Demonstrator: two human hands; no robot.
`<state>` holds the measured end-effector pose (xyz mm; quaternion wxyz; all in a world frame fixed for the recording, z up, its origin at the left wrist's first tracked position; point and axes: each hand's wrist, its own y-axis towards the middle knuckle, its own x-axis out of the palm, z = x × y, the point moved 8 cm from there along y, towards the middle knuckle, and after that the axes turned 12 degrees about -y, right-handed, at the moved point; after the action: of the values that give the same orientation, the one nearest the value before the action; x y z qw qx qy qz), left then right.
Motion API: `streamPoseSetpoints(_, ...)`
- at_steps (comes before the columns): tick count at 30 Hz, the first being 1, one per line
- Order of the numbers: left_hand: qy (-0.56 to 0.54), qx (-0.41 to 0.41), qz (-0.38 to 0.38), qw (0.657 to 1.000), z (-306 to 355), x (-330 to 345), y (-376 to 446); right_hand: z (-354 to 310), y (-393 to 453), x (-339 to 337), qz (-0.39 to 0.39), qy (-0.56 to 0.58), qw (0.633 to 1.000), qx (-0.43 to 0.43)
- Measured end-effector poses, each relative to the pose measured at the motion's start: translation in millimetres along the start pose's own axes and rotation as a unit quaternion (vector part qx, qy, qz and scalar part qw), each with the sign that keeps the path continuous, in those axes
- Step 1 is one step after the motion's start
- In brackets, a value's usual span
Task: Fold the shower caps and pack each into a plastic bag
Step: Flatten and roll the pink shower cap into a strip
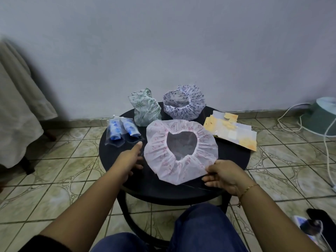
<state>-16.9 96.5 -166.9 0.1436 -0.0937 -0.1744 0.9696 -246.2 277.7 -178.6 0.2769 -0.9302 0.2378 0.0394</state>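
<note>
head view | right hand (224,174) grip pinching pink shower cap (180,151) edge | left hand (130,159) grip open, empty, flat on table (234,157)

Your pink-printed shower cap (180,151) lies spread flat and unfolded near the table's front edge, its elastic opening facing up and gathered into a heart-like outline, and its front-right rim is lifted slightly. At the back edge you have two more caps: a green-patterned shower cap (145,109), crumpled into an upright bundle, and to its right a purple-patterned shower cap (183,103) sitting open like a bowl. At the left edge you can see two packed bags (122,131) side by side, each clear and holding a rolled blue cap. Your stack of empty plastic bags (231,130), clear with yellow patches, overhangs the right edge.
</note>
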Motion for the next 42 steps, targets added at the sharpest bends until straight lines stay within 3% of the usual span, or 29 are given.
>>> streamPoseSetpoints(6,-0.027,0.008,-0.060,0.998,10,15,-2,-3,0,-16,0.004,-0.040,0.999,0.029)
streamPoseSetpoints(10,-0.022,0.011,-0.050,0.998,7,17,6,-7,7,-31,0.061,-0.027,0.997,0.032)
streamPoseSetpoints(19,-0.075,-0.030,-0.017,0.997,-9,-13,18,0,16,-46,0.079,0.005,0.996,0.047)
streamPoseSetpoints(25,-0.041,-0.018,-0.039,0.998,-12,-18,14,-1,13,-46,0.083,0.000,0.996,0.042)
streamPoseSetpoints(29,-0.003,-0.047,-0.093,0.995,-8,-11,2,-6,8,-32,0.020,0.112,0.993,-0.019)
streamPoseSetpoints(34,0.002,-0.130,-0.138,0.982,-20,-1,-7,-6,0,-7,-0.059,0.272,0.958,-0.074)
streamPoseSetpoints(38,-0.021,-0.126,-0.140,0.982,-22,11,-12,1,-2,0,-0.043,0.225,0.971,-0.071)
streamPoseSetpoints(42,-0.072,-0.096,-0.073,0.990,-19,1,-5,7,-2,-15,0.026,0.119,0.992,-0.016)
